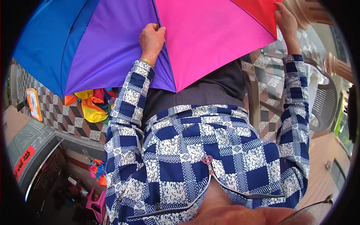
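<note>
A large multicoloured umbrella (pixel 210 45) is spread across my lap, with blue, purple, pink and red panels. My left hand (pixel 152 40) is closed around a dark rib at the seam between the purple and pink panels; its fingertips are partly hidden. At the upper right, my right hand (pixel 287 20) pinches the edge of the red panel (pixel 258 13) between thumb and fingers. The pink and purple panels meet in a point near my waist. The umbrella's shaft and handle do not show.
Colourful folded fabric (pixel 92 105) lies on the patterned tile floor (pixel 56 112) to my left. A grey plastic chair (pixel 324 101) stands at my right. Lower left are a doorway with a pink stool (pixel 98 206) and an orange-framed sign (pixel 33 104).
</note>
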The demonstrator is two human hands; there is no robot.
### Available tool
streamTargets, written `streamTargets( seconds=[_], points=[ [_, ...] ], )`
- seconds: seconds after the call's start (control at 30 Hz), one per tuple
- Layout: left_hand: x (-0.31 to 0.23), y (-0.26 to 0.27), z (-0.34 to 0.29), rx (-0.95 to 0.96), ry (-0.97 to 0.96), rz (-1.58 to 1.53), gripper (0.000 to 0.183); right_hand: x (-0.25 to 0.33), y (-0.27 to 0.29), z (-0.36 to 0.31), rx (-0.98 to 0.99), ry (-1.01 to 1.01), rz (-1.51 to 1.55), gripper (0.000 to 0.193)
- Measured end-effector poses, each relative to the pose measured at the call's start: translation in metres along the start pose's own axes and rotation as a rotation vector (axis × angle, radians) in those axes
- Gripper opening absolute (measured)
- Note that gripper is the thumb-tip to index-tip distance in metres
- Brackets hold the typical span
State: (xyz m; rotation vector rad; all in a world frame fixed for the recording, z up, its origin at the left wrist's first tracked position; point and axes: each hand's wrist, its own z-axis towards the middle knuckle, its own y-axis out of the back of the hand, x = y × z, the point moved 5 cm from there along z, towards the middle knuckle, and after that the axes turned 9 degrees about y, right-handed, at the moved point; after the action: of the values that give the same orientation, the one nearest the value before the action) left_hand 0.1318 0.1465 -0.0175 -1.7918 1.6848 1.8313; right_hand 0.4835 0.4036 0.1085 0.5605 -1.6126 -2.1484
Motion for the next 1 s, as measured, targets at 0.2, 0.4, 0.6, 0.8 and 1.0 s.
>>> streamTargets(
  seconds=[0.2, 0.4, 0.6, 0.8, 1.0],
  points=[
    [0.008, -0.014, -0.002, 0.242, 0.218, -0.515, 0.018, 0.094, 0.074, -0.011, -0.209, -0.034, 1.071, 0.013],
    [-0.041, -0.004, -0.017, 0.221, 0.404, -0.798, 0.018, 0.209, 0.031, -0.008, 0.175, 0.393, 1.22, 0.014],
    [-0.089, 0.01, -0.044, 0.186, 0.438, -0.88, 0.018, 0.223, 0.032, -0.007, 0.167, 0.408, 0.884, 0.014],
    [-0.098, 0.009, -0.041, 0.136, 0.442, -0.946, 0.014, 0.236, 0.029, 0.006, 0.138, 0.402, 0.61, 0.016],
    [-0.096, 0.005, -0.044, 0.144, 0.451, -0.96, 0.012, 0.244, 0.019, 0.008, 0.358, 0.434, 0.488, 0.016]
  ],
)
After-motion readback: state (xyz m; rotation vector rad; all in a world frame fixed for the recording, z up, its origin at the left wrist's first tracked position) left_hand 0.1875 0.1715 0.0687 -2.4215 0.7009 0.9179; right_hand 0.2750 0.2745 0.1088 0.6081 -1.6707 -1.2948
